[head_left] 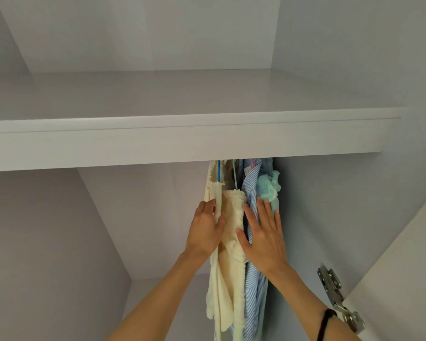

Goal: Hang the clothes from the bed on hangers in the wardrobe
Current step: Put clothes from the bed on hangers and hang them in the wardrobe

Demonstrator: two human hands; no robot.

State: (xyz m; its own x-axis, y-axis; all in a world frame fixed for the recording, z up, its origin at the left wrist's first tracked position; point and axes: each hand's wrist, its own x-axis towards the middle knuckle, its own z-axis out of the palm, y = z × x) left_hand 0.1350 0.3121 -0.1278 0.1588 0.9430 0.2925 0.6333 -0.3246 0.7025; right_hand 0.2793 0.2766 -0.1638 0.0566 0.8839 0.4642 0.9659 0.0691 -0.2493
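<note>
Cream top hangs between left hand and right hand.

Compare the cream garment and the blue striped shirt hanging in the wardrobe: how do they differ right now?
The cream garment is plain with frilled edges; the blue striped shirt has fine blue and white stripes. The cream garment hangs leftmost, the blue striped shirt to its right. The left hand pinches the cream garment's edge, while the right hand lies flat, fingers spread, on the blue striped shirt. Both hang under the shelf.
</note>
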